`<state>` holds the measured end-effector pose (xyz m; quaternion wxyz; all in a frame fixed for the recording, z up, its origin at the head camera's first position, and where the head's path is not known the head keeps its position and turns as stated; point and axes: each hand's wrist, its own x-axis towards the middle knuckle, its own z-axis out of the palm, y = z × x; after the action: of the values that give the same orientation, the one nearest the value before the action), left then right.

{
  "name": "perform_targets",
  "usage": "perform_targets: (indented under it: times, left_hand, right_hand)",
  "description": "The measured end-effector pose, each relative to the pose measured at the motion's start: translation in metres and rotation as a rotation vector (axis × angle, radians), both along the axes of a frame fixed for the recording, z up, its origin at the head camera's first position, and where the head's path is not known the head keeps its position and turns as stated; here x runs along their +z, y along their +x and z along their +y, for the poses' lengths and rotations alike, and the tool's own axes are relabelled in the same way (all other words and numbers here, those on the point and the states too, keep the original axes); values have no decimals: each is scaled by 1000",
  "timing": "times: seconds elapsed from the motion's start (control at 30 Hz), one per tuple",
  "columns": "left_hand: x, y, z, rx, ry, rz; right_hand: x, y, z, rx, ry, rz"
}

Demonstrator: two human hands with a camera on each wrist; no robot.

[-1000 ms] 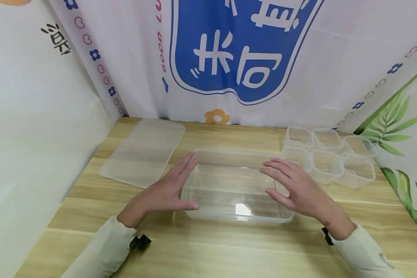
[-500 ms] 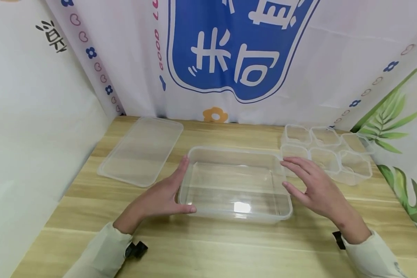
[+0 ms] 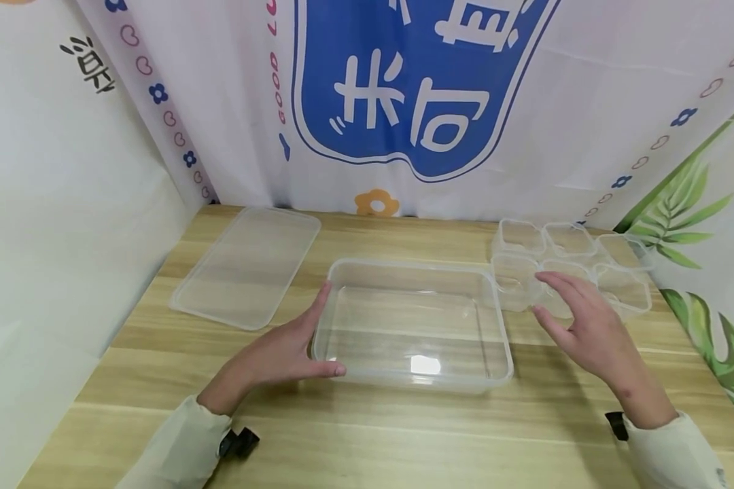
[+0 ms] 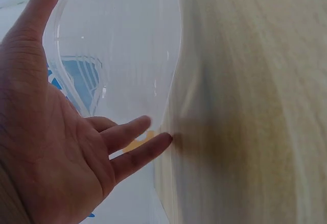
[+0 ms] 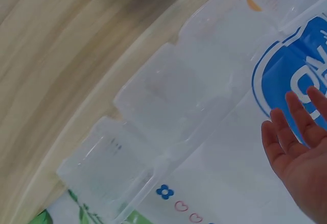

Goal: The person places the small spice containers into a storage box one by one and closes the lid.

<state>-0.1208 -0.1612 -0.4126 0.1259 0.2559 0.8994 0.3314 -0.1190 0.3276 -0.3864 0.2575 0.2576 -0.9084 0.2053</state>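
Observation:
A clear rectangular plastic box (image 3: 397, 326) stands upright on the table. My left hand (image 3: 284, 350) spans its left end, thumb by the front corner and straight fingers along the side. In the left wrist view, the fingers of the left hand (image 4: 56, 147) are spread beside the box wall (image 4: 117, 30). My right hand (image 3: 593, 326) is off the box's right side, fingers loosely bent around nothing. It overlaps a group of small clear cups (image 3: 514, 272). The right wrist view shows the right hand (image 5: 306, 157) apart from the cups (image 5: 158, 91).
A flat translucent rectangular lid (image 3: 247, 268) lies at the back left of the wooden table (image 3: 404, 441). The cups stand in two rows at the back right, close to the box. A printed cloth (image 3: 245, 136) hangs along the back edge.
My right hand has moved from over the box rightward to in front of the small cups. My left hand has shifted slightly left, to the box's left end. The box has stayed put.

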Motion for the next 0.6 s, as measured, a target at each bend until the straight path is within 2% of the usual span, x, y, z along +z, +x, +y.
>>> perform_targets:
  times: [0.3,0.6]
  left_hand:
    - [-1,-2,0,-3,20,-36]
    - [-4,-2,0,-6,49,-56]
  right_hand:
    - [2,-1,35,-154,-64,-36]
    - [-4,-8,75,-285,-154,-95]
